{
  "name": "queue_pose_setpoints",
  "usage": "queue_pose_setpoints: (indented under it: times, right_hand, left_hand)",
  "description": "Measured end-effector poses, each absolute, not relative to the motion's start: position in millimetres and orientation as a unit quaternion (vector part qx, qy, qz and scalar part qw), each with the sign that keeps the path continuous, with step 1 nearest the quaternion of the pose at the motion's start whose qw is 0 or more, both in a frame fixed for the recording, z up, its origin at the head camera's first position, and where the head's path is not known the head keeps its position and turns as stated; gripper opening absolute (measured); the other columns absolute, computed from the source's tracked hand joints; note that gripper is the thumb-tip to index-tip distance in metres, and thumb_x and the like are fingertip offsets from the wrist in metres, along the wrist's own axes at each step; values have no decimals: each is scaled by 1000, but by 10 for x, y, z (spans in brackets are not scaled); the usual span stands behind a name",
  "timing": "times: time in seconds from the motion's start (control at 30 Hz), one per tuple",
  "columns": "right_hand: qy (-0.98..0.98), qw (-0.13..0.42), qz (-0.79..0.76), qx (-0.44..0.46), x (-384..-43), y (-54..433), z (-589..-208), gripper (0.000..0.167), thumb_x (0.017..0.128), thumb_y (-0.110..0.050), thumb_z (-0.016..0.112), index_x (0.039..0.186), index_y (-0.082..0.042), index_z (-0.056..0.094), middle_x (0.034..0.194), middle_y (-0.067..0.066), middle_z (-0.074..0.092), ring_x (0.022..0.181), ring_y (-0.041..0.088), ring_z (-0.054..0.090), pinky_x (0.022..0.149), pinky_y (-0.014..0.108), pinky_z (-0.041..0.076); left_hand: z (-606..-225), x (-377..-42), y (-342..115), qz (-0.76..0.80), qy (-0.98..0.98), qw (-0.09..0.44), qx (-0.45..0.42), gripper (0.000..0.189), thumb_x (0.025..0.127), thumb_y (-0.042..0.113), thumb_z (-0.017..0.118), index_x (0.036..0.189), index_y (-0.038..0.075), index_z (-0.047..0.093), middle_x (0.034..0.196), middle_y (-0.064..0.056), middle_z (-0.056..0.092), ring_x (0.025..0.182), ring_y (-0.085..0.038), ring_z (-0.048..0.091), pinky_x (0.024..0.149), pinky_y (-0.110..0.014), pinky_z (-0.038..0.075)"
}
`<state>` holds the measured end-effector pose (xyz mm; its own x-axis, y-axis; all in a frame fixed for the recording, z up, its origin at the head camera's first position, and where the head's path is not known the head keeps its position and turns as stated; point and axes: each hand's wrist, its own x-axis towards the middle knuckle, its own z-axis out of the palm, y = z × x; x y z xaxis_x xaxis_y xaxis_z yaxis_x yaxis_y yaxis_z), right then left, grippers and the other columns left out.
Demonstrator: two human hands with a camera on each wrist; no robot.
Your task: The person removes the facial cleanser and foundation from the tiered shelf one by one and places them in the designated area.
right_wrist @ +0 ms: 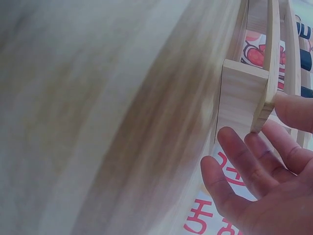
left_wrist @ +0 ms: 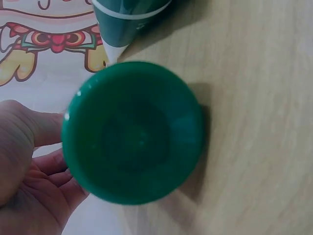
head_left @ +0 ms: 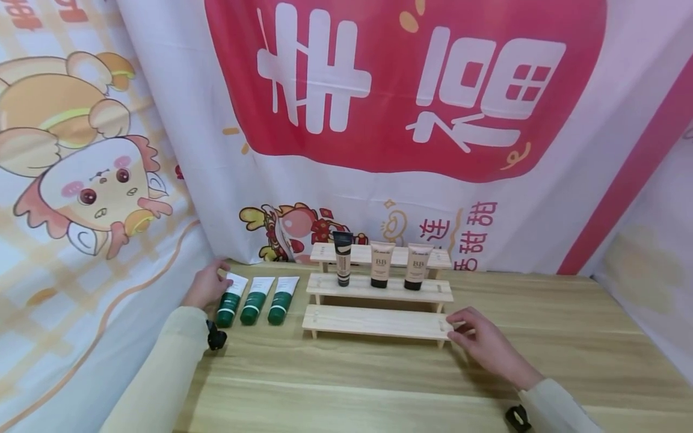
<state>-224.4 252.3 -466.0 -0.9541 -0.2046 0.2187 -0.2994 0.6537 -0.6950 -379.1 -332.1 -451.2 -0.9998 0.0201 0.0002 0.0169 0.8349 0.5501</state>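
Note:
My left hand (head_left: pixel 208 285) pinches the white upper end of the leftmost green-and-white squeeze tube (head_left: pixel 228 307). In the left wrist view its round green cap (left_wrist: pixel 134 134) faces the camera and hides the fingertips. Two similar tubes, a middle one (head_left: pixel 257 302) and a right one (head_left: pixel 283 302), lie alongside it on the table. At the right end of the lowest step of a three-tier wooden display stand (head_left: pixel 373 320), my right hand (head_left: pixel 479 338) grips the plank's edge. Its thumb (right_wrist: pixel 293 111) is on the upper side, with fingers below.
On the middle step stand a black tube (head_left: pixel 343 260) and two beige BB cream tubes, one central (head_left: pixel 381 264) and one at right (head_left: pixel 417 267). A printed cloth (head_left: pixel 379 162) hangs behind the wooden table (head_left: pixel 325 385). Another printed cloth (head_left: pixel 97 252) borders the left side.

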Motion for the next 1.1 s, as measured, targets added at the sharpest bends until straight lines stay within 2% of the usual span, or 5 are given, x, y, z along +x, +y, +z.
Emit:
queue_pose_setpoints:
  times: [0.43,0.67,0.77,0.93,1.1]
  right_hand:
    - [-903,60,399,147,-2248,2481,-4681,23,85,-1,68,107,-3,62,104,8,58,87,22,62,72,24,52]
    - [-905,59,398,140,-2252,2478,-4678,23,85,-1,68,107,-3,62,104,8,58,87,21,62,72,23,52]
    - [-906,59,396,136,-2251,2489,-4680,23,85,-1,68,107,-4,62,104,7,58,87,21,62,72,24,52]
    - [-908,60,393,131,-2242,2506,-4681,23,85,-2,68,107,-4,62,103,7,58,88,21,62,73,27,52]
    - [-908,63,392,130,-2239,2518,-4684,22,85,-2,68,106,-4,62,103,7,58,88,22,62,73,26,52]
  left_hand:
    - [-4576,-3822,-3410,278,960,33,-11,31,93,6,54,123,-1,48,106,-25,57,93,-35,55,80,-49,45]
    - [-4556,-3804,-3424,262,965,10,-5,31,93,8,53,122,-2,50,102,-25,60,91,-34,57,78,-49,46]
    - [-4478,-3779,-3357,252,967,-19,-1,33,93,11,51,122,-4,50,104,-26,60,93,-37,57,79,-50,45]
    - [-4214,-3695,-3033,286,951,-104,55,37,95,13,52,128,-2,48,120,-27,54,105,-42,53,85,-54,44]
    - [-3838,-3518,-2485,312,912,-207,168,42,92,13,62,131,5,49,121,-18,56,102,-33,56,81,-48,48]
